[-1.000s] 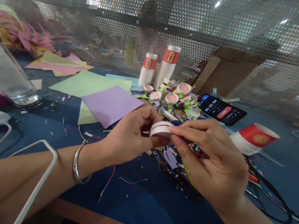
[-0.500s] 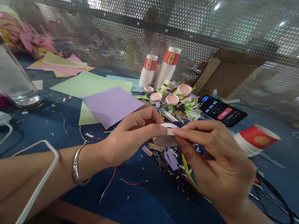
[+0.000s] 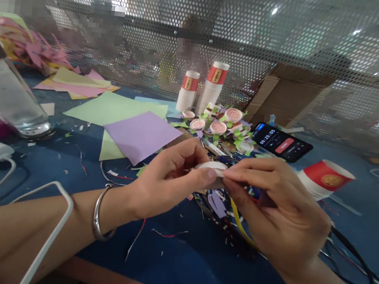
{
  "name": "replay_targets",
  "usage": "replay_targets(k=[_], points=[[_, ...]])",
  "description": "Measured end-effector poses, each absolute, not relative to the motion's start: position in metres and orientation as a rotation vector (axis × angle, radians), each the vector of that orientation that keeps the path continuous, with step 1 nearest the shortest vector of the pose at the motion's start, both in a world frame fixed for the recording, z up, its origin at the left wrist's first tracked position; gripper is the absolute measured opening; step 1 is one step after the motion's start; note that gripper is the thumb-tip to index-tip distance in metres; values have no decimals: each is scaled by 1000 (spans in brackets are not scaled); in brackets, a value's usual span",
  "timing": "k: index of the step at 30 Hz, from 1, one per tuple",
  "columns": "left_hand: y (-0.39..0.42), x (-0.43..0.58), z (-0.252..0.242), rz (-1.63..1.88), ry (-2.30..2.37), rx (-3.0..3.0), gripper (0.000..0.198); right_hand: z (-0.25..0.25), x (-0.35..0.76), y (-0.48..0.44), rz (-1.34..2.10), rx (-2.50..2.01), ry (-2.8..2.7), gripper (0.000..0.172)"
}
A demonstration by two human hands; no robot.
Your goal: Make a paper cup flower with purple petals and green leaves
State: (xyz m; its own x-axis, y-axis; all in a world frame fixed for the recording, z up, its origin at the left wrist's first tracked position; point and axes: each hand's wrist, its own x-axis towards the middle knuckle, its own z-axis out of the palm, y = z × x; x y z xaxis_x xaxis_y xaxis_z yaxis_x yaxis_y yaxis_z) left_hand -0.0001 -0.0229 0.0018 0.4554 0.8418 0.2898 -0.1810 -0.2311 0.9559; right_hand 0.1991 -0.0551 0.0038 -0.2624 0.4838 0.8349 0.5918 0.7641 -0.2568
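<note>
— Why two hands on that white paper disc (image 3: 210,165)?
— Likely for steadiness: above the blue table (image 3: 190,263), the left hand (image 3: 167,176) grips its left side while the right hand (image 3: 275,204) pinches its right edge, fingertips closed
— Which way does it face?
— Broad face upward; round, so no clear long axis

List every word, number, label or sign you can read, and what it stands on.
"00:25:05": phone screen; its smaller text is unreadable.
Gold panels on the shorter cup stack and taller cup stack: marks too small to read.
Red print on the round discs: too blurred.
Gold emblem on the tilted cup: unreadable.
White disc being held: no readable text.
</note>
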Motion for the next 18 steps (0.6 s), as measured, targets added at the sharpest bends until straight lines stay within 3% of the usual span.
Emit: replay_targets(k=[12, 18], points=[[-14, 3, 2, 1076, 537, 1302, 29, 3, 203, -49, 125, -957, -1753, 21], [-8, 3, -3, 1116, 535, 1245, 38, 4, 205, -47, 192, -1098, -1728, 3]])
